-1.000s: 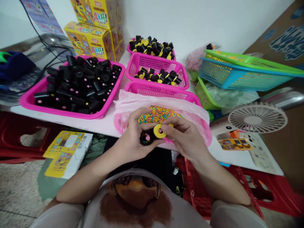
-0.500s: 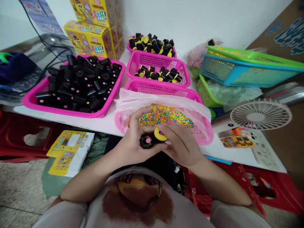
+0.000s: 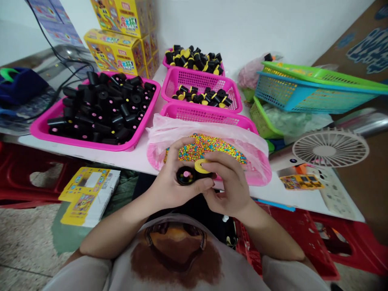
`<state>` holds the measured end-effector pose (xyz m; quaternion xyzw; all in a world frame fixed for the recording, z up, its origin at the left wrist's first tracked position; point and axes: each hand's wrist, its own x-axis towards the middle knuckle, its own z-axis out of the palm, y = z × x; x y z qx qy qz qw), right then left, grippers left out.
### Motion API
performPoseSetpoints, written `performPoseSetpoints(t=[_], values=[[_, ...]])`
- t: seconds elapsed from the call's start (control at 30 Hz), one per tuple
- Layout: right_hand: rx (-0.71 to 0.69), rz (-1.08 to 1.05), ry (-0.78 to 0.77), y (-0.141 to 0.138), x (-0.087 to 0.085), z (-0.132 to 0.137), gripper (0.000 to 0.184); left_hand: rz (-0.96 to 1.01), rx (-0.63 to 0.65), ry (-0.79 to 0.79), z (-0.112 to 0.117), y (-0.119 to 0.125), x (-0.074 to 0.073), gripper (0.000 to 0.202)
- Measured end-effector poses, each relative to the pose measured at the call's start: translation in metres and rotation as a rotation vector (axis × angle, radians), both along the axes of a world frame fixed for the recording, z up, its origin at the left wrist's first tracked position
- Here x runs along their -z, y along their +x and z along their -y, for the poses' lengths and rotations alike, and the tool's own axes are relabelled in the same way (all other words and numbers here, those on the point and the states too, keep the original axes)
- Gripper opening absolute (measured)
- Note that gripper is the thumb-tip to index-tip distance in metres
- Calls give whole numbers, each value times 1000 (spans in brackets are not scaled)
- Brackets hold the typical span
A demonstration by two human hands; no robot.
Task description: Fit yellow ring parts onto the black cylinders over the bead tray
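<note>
Two hands are brought together just above a pink basket (image 3: pixel 260 176) lined with a translucent plastic bag (image 3: pixel 160 133), in which a heap of tiny multicoloured beads (image 3: pixel 209 147) is spread. A black cylinder (image 3: pixel 185 176) is clasped in the left hand (image 3: pixel 168 176), its end face turned upward and showing a pink centre among coloured specks. At the cylinder's other end, a yellow ring (image 3: pixel 201 165) is met by the right hand (image 3: pixel 227 182), with the fingers laid over the ring and partly hiding it. Work at this instant is centred on the join between ring and cylinder, and both hands are taken up by it. The left grip is closed round the cylinder's barrel; the right grip is closed on the ring, though how tightly cannot be told. Both objects are held in the air, over the near edge of the basket and clear of the beads. Beyond, on the bench (image 3: pixel 133 159), a pink tray (image 3: pixel 91 146) is piled with black cylinders (image 3: pixel 103 107), and a pink mesh basket (image 3: pixel 200 76) holds black pieces with yellow parts (image 3: pixel 201 97). Yellow printed boxes (image 3: pixel 115 50) are stacked against the wall.
</note>
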<state>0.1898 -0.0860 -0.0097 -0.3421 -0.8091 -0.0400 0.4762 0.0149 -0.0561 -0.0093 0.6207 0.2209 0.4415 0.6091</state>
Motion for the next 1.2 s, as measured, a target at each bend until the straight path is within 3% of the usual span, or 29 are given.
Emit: performPoseSetpoints(t=[0.2, 0.33, 0.47, 0.57, 0.67, 0.9, 1.03, 1.2], values=[[110, -149, 228, -16, 16, -5, 39, 18, -80, 74, 3, 5, -4, 62], [93, -328, 67, -21, 27, -6, 39, 31, -53, 63, 4, 0, -4, 67], [231, -542, -71, -24, 43, 3, 51, 63, -18, 34, 5, -2, -3, 72], [256, -393, -53, -21, 46, 10, 55, -6, -56, 63, 4, -3, -3, 75], [199, -196, -44, -17, 38, 12, 51, -117, -121, 112, 4, -4, -4, 71], [59, -180, 39, -15, 25, 2, 31, -68, -89, 152, 8, -4, 0, 75], [-3, -77, 92, -16, 21, -9, 37, -89, -91, 170, 6, -8, 3, 77], [-120, 74, 95, -18, 4, -14, 50, -114, -195, 212, -1, -18, 5, 84]])
